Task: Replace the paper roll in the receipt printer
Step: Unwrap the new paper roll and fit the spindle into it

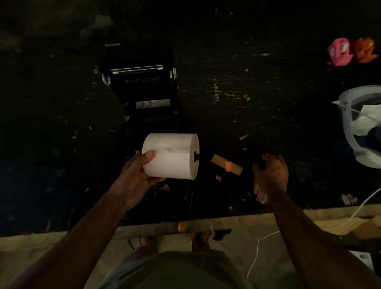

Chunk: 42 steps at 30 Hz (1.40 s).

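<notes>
Left hand (137,174) gripping paper roll (171,155), printer (142,83) beyond

Right hand (270,173) contents indistinct in darkness

Paper roll (172,157) in left hand (137,176)

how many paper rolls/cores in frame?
2. A full white paper roll in the left hand, just in front of the open printer; a bare brown cardboard core on the table between the hands. More could be hidden in the dark.
</notes>
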Each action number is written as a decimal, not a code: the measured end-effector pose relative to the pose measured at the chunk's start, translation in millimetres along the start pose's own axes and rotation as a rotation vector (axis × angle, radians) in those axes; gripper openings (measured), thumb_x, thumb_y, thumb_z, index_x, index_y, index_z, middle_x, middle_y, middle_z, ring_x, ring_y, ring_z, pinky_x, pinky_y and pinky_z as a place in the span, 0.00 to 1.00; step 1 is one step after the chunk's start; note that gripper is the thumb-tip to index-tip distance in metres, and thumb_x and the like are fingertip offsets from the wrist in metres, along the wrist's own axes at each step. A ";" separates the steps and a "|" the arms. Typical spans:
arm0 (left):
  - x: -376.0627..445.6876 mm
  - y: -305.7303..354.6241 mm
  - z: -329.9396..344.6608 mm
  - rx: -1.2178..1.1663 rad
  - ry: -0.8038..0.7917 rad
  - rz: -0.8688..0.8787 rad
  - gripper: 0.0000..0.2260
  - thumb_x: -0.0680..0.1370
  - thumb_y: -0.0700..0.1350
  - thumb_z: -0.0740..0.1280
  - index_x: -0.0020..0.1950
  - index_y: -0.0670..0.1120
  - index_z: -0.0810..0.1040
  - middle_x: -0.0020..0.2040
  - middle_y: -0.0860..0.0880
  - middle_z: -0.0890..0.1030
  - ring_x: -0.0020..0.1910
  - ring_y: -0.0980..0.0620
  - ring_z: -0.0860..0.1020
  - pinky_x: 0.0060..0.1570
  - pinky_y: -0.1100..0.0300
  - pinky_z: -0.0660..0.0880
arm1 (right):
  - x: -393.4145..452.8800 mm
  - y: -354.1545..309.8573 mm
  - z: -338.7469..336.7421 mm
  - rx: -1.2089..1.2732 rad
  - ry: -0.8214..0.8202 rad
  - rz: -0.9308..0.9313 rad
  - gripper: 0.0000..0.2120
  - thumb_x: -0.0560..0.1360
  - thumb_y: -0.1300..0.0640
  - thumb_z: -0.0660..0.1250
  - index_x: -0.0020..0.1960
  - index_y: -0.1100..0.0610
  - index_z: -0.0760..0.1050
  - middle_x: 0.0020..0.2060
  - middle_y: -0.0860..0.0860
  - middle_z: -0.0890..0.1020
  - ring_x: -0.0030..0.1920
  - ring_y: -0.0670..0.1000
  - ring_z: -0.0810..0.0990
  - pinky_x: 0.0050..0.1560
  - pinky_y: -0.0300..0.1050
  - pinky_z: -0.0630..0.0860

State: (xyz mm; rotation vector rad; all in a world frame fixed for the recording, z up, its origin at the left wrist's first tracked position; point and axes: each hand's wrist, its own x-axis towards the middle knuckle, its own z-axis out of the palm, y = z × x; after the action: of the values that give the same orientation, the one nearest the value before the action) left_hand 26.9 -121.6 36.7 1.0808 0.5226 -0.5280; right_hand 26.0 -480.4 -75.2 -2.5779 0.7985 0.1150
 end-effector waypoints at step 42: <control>-6.4 0.2 21.6 0.069 0.102 0.151 0.36 0.62 0.60 0.80 0.66 0.49 0.76 0.68 0.42 0.77 0.62 0.44 0.80 0.43 0.53 0.83 | -119.0 -127.3 -38.0 1.196 -0.250 -0.114 0.12 0.74 0.62 0.76 0.58 0.61 0.85 0.54 0.55 0.87 0.57 0.51 0.86 0.60 0.45 0.81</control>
State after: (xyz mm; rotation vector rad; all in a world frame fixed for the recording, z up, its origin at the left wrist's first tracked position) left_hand 25.2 -140.4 49.0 1.2067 0.5098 -0.3620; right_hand -3.9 -341.1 32.0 -1.4263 0.4040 -0.0665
